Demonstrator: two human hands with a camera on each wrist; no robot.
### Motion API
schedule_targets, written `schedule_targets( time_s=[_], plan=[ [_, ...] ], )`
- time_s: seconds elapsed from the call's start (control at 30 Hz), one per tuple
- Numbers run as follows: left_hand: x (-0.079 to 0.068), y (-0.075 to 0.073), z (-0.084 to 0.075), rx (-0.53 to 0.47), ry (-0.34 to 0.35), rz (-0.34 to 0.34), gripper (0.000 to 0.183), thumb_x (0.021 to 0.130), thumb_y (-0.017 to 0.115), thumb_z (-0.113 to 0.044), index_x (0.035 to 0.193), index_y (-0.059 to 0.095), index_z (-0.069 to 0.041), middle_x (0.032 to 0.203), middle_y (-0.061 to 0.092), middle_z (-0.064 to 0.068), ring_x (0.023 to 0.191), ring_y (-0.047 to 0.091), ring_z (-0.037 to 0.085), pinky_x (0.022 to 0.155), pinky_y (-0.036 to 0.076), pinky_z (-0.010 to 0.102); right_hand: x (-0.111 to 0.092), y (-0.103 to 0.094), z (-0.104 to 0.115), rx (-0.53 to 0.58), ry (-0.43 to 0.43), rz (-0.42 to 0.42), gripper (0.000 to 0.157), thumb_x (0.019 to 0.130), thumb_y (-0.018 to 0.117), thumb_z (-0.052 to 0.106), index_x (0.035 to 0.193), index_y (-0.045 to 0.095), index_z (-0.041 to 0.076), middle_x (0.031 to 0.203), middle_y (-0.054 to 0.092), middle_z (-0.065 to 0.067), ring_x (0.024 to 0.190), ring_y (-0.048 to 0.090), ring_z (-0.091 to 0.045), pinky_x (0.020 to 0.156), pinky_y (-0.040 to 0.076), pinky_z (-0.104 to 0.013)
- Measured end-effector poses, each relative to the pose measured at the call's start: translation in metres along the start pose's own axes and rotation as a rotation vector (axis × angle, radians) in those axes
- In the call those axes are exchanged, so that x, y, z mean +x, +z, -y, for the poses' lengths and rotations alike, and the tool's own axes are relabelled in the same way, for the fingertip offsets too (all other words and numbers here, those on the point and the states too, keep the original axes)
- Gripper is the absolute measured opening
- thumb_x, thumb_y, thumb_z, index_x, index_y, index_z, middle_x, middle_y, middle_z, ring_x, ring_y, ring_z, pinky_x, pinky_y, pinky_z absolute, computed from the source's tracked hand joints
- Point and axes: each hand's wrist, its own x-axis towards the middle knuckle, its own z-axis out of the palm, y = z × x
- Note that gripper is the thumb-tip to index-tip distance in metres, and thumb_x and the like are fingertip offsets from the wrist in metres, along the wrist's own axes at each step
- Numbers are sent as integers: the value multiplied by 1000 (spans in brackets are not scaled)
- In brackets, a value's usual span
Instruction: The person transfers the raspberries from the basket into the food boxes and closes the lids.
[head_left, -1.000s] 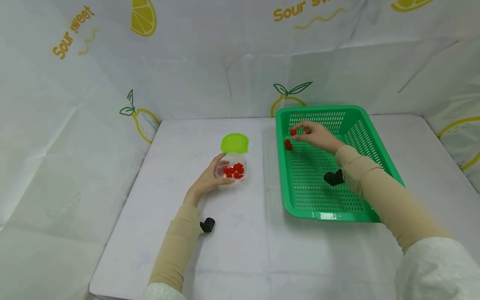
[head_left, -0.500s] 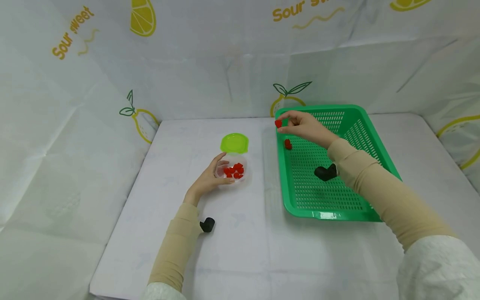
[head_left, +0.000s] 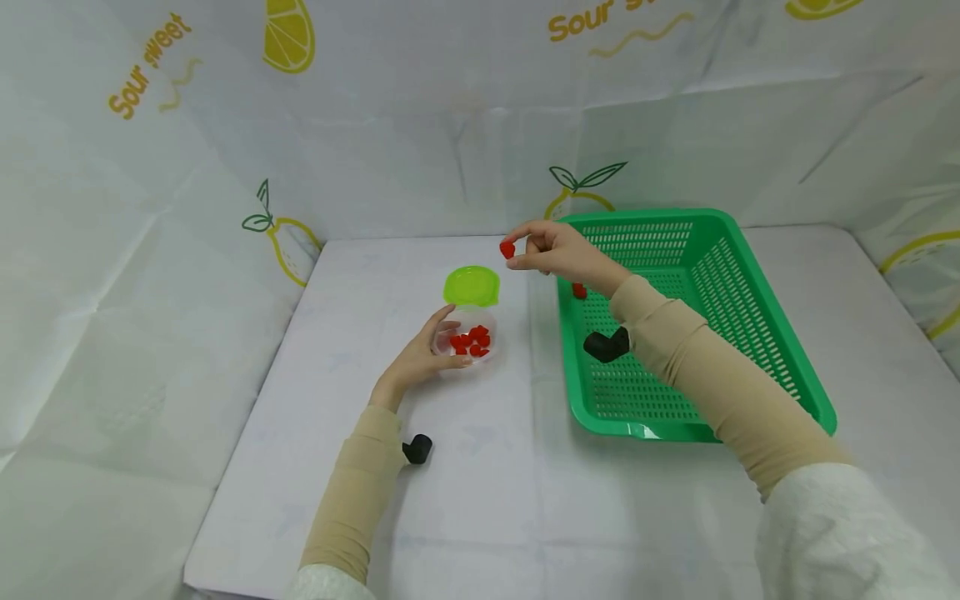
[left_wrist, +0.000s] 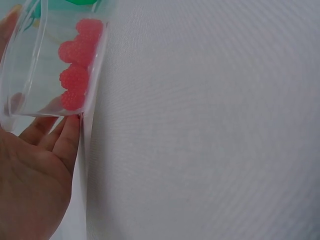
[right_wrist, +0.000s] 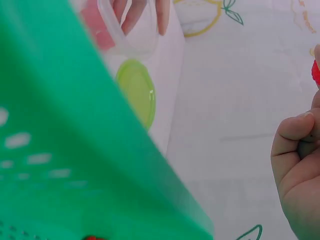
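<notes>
My left hand (head_left: 416,360) is curled round the side of a clear plastic tub (left_wrist: 25,75) standing on the table. Several raspberries (left_wrist: 75,77) lie on the tub's bottom. Between thumb and forefinger, my right hand (head_left: 573,257) pinches one raspberry (head_left: 507,249). It is up in the air, left of the green basket's far left corner and to the right of the light green lid (head_left: 471,286). In the right wrist view, the held raspberry (right_wrist: 316,72) shows only at the right edge.
The green slotted basket (head_left: 720,223) stands on the right of the table, under my right forearm. Inside, by its left wall, red raspberry (head_left: 579,291) shows, partly covered by my hand. The lid lies flat just behind the tub. A printed white sheet (head_left: 390,125) hangs behind.
My right hand has moved left with the raspberry, from over the basket's inside past its left rim toward the lid. My left hand and the tub have stayed in place.
</notes>
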Motion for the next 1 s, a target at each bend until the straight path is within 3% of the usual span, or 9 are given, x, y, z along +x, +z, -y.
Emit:
schedule_targets(
  time_s=[0.33,0.47,0.6,0.8,1.0],
  plan=[
    [0,0,0,17,-21,-24,93,69,79,-45,142,23,-46,150,28,-15,144,16,21,110,22,61,18,31,-1,56,-33,67,29,86,66,25,114,60,19,63,47,0,63,43,-19,58,38,-23],
    [-1,-1,-1,-4,-4,-16,94,69,79,-42,144,23,-41,147,33,-15,142,24,19,109,27,59,25,43,-4,25,-26,92,27,86,66,25,112,61,21,63,47,0,63,44,-20,57,38,-23],
    [-1,-2,-2,-28,6,-3,94,71,79,-38,145,22,-38,145,36,-13,139,31,17,107,32,57,32,54,-8,4,-1,130,28,86,66,27,113,60,22,64,45,-1,61,43,-17,56,36,-24],
    [-1,-2,0,-19,3,1,91,71,78,-40,141,21,-47,144,36,-14,138,31,16,106,34,55,40,68,-16,-42,79,213,28,87,65,25,114,59,20,69,47,-7,61,40,-19,57,36,-27],
    [0,-2,0,-6,-4,-7,93,68,79,-47,141,21,-47,143,37,-14,139,28,19,106,32,58,43,77,-24,-128,133,283,27,87,64,22,113,59,16,79,51,-15,72,47,-29,66,42,-33]
  ],
)
